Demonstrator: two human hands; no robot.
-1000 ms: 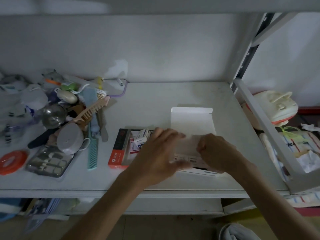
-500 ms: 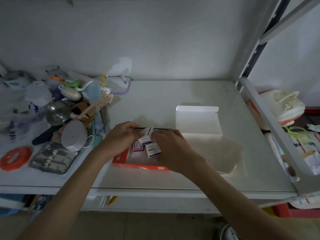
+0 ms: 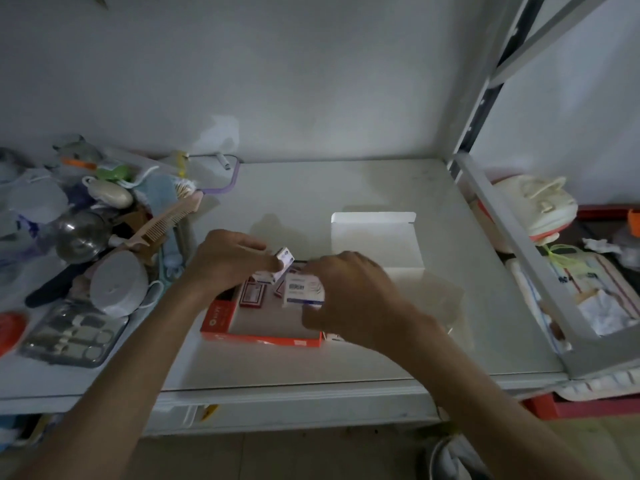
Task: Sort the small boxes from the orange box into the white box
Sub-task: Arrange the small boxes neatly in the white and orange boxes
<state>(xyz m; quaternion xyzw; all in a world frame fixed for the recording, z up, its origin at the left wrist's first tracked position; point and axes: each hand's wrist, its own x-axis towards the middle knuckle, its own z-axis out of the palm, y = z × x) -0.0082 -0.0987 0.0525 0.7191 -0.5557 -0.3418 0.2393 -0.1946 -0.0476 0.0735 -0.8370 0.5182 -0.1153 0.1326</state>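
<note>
The flat orange box [image 3: 221,318] lies open on the shelf near its front edge. A red-printed small box [image 3: 252,295] still lies inside it. My left hand [image 3: 228,259] hovers over the orange box's far left part and pinches a small white box [image 3: 284,259] by its end. My right hand [image 3: 349,294] is over the box's right side, closed on another small white box with blue print [image 3: 304,289]. The white box [image 3: 375,237] sits just to the right, its lid flap raised at the back; my right hand hides its near part.
A heap of clutter fills the left: a pink comb [image 3: 166,223], a metal ball [image 3: 81,235], a grey round case [image 3: 117,282], a manicure set [image 3: 74,336], an orange lid [image 3: 10,329]. A grey shelf rail [image 3: 519,258] and a bin of bags bound the right.
Both hands left the white box and moved left to the orange box. Each has taken up a small white box and lifted it slightly.
</note>
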